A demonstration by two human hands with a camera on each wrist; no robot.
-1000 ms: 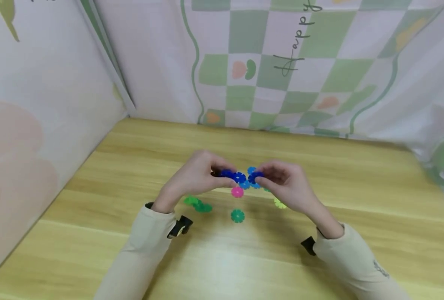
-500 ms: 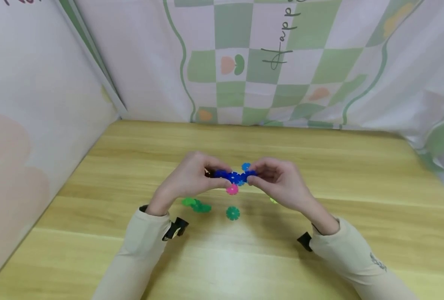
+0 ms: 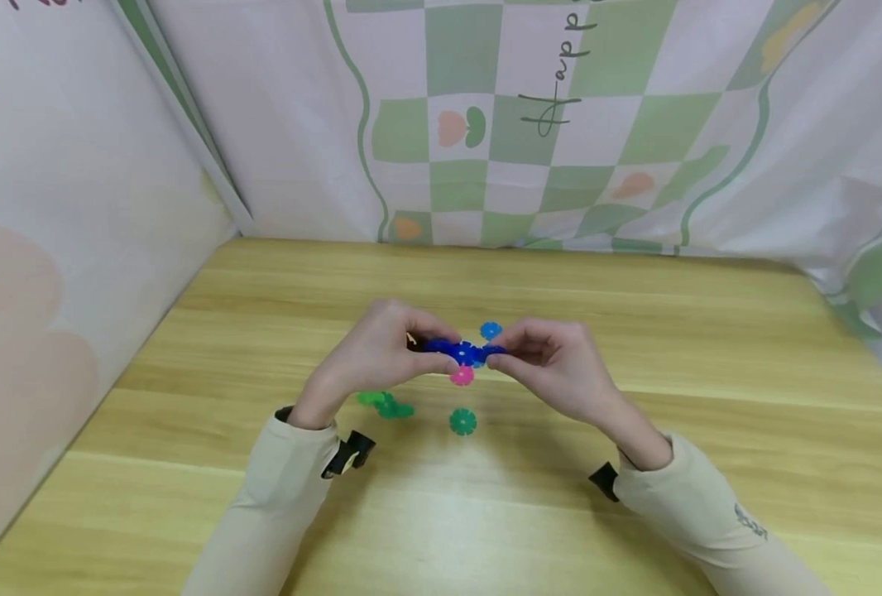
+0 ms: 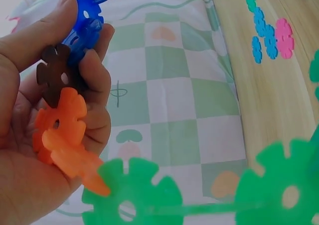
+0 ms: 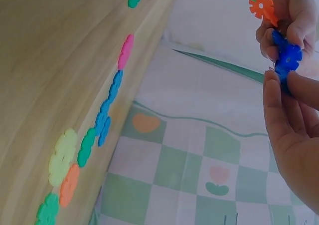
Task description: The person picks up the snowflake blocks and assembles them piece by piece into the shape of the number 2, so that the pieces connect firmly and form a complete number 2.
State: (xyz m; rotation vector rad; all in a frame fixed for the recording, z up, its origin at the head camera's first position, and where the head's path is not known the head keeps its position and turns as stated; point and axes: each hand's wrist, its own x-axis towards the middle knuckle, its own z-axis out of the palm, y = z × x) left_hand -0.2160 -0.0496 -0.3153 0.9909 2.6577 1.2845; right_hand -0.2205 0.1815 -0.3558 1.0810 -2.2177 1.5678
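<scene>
My left hand (image 3: 381, 352) grips a chain of slotted plastic snowflake discs, with fingers and thumb curled round it. In the left wrist view the chain runs from green discs (image 4: 162, 190) through orange discs (image 4: 72, 103) and a brown disc (image 4: 49, 75) to dark blue discs (image 4: 92, 28). Between thumb and fingers, my right hand (image 3: 560, 364) pinches a dark blue snowflake disc (image 5: 284, 79) against the chain's blue end. Whether their slots are fully interlocked cannot be made out. Both hands are above the table, and the fingers partly cover the blue discs.
On the wooden table (image 3: 441, 513) lie a pink disc (image 3: 462, 376), a green disc (image 3: 463, 421) and a light blue disc (image 3: 491, 331). The right wrist view also has pale yellow (image 5: 62, 157) and orange discs (image 5: 69, 185). A checkered curtain (image 3: 463, 58) hangs behind.
The right hand has brought its blue disc leftward onto the chain's blue end; they were apart a second ago. Lately that disc has tilted slightly. The head view has shifted a little.
</scene>
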